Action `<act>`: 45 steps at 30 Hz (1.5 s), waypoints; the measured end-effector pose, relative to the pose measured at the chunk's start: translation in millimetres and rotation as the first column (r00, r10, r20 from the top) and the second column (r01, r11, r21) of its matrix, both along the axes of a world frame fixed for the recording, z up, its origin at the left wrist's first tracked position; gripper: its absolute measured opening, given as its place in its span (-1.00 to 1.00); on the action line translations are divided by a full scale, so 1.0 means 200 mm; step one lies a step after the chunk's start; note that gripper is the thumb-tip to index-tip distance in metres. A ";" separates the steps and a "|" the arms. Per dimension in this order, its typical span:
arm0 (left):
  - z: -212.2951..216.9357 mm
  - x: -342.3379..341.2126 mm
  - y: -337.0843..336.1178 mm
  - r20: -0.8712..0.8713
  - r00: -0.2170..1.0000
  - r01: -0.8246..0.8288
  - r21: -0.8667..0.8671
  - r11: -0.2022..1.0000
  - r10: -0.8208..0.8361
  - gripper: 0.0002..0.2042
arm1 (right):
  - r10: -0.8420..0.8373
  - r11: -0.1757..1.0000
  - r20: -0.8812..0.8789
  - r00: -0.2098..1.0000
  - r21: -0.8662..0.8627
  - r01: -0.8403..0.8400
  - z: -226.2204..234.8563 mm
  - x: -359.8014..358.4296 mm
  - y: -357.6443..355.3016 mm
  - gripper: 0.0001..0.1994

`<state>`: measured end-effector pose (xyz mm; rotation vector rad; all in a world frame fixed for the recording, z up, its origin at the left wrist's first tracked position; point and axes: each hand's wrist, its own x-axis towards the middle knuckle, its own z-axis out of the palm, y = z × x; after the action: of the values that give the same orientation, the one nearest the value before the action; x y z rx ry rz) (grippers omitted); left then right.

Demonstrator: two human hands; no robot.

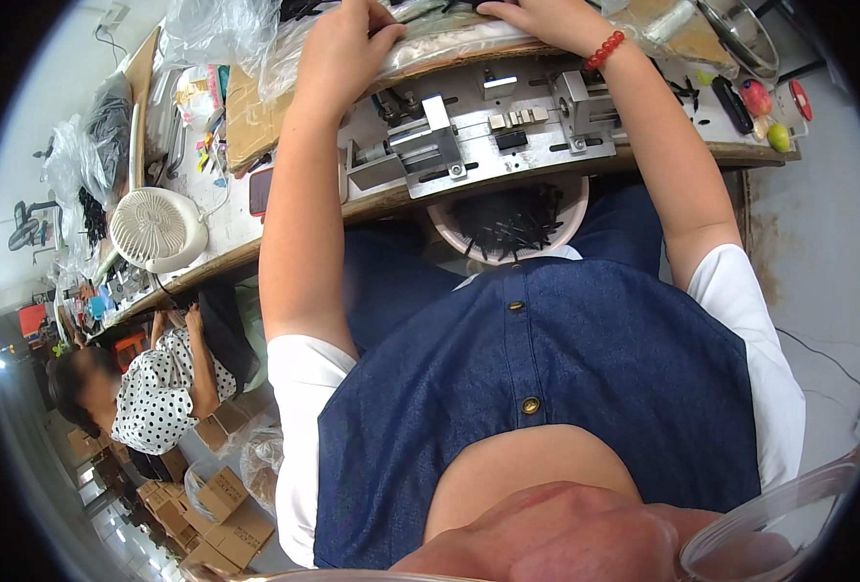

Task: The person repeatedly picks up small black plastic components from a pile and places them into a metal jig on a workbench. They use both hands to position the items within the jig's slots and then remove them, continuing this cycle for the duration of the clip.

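My left hand point(352, 44) is at the upper edge of the view, over clear plastic bags point(430, 44) that lie behind a metal jig. Its fingers are curled with the thumb against them; whatever they hold is too small to make out. My right hand point(546, 17) reaches to the same bags, a red bead bracelet point(604, 50) on its wrist. Only its thumb side shows; the other fingers are cut off by the edge. Dark thin pieces lie between the hands. The metal jig point(493, 160), with two clamp blocks and a small black block, sits below both hands.
A pale basket point(579, 218) of thin black pieces rests at my lap under the bench edge. Left stand a white fan point(158, 229), a phone point(260, 192) and cardboard point(255, 121). At right lie a black object point(732, 105) and small colourful items. Another person point(163, 398) works at far left.
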<state>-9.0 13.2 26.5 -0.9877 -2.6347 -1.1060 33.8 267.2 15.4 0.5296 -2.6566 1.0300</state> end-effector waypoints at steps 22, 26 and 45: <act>-0.56 0.74 0.14 0.008 0.999 0.044 0.110 0.993 -0.045 -0.75 | -0.007 0.670 -0.130 0.992 -0.737 -0.091 -0.08 0.27 0.08 -0.84; -0.64 0.75 0.18 -0.068 0.998 0.007 0.155 0.988 0.003 -0.77 | -0.022 0.669 -0.126 0.992 -0.739 -0.079 -0.09 0.36 0.08 -0.82; -0.33 0.44 0.19 -0.474 0.879 0.059 0.218 0.974 0.053 -0.75 | -0.058 0.982 -0.183 0.981 -0.188 0.023 -0.30 0.83 -0.10 -0.76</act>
<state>78.9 50.8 -39.1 -1.0536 -2.0653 -0.9789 199.7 248.1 -45.4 0.5038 -2.3694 1.1403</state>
